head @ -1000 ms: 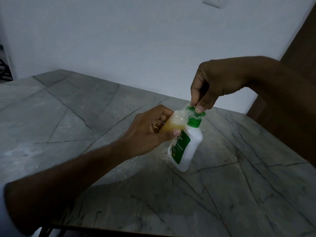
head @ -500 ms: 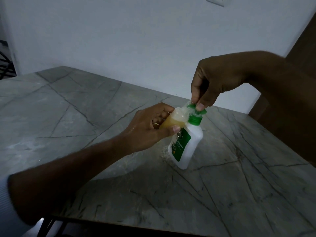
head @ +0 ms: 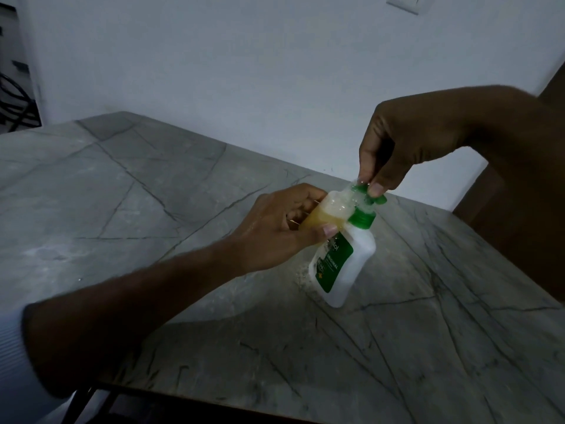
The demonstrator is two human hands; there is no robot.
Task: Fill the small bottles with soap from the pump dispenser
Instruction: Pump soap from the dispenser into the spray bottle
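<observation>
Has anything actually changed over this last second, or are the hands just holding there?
Hardly anything. The right hand still presses the green pump head of the white dispenser, and the left hand still holds the small bottle of amber soap at the spout. Only the camera view shifted slightly. The dispenser remains tilted on the table.

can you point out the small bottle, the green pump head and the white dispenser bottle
small bottle (head: 331,214): head view, on its clear side wall above the amber soap.
green pump head (head: 368,195): head view, on the green top under the fingertips.
white dispenser bottle (head: 356,258): head view, on its plain white body beside the label.
</observation>
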